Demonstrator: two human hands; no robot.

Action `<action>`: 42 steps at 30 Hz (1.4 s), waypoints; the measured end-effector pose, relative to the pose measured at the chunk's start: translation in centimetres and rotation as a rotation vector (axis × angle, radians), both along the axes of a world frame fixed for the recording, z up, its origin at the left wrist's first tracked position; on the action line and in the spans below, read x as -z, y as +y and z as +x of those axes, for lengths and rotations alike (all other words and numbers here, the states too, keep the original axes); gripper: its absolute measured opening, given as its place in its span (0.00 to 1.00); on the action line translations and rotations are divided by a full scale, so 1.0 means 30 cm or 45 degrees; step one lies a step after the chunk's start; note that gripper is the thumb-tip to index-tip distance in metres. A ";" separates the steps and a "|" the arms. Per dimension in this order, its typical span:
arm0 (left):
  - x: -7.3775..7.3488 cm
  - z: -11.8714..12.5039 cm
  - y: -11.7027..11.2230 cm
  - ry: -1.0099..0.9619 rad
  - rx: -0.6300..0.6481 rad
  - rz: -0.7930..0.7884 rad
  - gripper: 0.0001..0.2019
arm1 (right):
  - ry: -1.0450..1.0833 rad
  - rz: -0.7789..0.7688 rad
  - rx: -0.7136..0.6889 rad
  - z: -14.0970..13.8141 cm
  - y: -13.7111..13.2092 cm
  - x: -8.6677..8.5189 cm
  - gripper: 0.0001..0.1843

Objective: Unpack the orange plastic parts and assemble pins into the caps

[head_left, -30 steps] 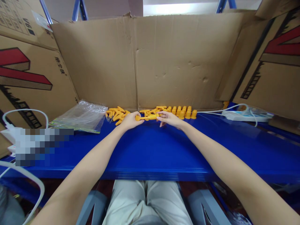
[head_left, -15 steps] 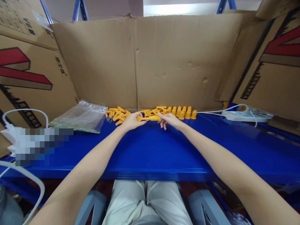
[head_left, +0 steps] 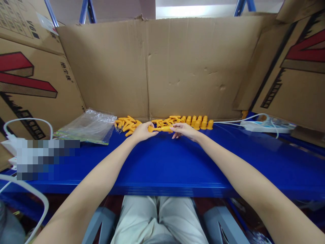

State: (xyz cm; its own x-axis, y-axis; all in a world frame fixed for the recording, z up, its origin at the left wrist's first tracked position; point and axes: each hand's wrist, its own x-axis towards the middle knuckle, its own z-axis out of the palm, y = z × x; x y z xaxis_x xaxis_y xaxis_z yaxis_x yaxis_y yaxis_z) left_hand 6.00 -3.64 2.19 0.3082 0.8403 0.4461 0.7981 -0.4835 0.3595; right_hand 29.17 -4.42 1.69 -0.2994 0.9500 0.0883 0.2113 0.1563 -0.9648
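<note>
Both my hands meet at the far middle of the blue table around one long orange plastic piece. My left hand pinches its left, rounded end. My right hand grips its right end with curled fingers. Just behind the hands lie a heap of orange pieces with small metal chains to the left, more orange pieces in the middle, and a row of small upright orange caps to the right.
Brown cardboard walls close off the table's back and both sides. A clear plastic bag lies at the left. A white power strip with cables sits at the right, and a white cable loops at the far left.
My right hand's fingers have closed further over the right end of the orange piece. The piece and my left hand stay almost where they were.
</note>
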 end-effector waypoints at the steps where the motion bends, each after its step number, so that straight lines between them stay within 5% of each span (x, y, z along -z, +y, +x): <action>1: 0.000 0.000 0.000 0.002 -0.002 0.000 0.16 | 0.001 -0.006 -0.002 -0.002 0.000 0.000 0.09; 32: 0.006 -0.002 0.003 0.040 0.001 0.030 0.17 | 0.004 -0.179 0.125 -0.032 -0.021 -0.013 0.20; 42: 0.009 -0.007 0.009 0.009 0.011 0.012 0.16 | 0.156 -0.248 0.025 -0.018 -0.002 -0.008 0.19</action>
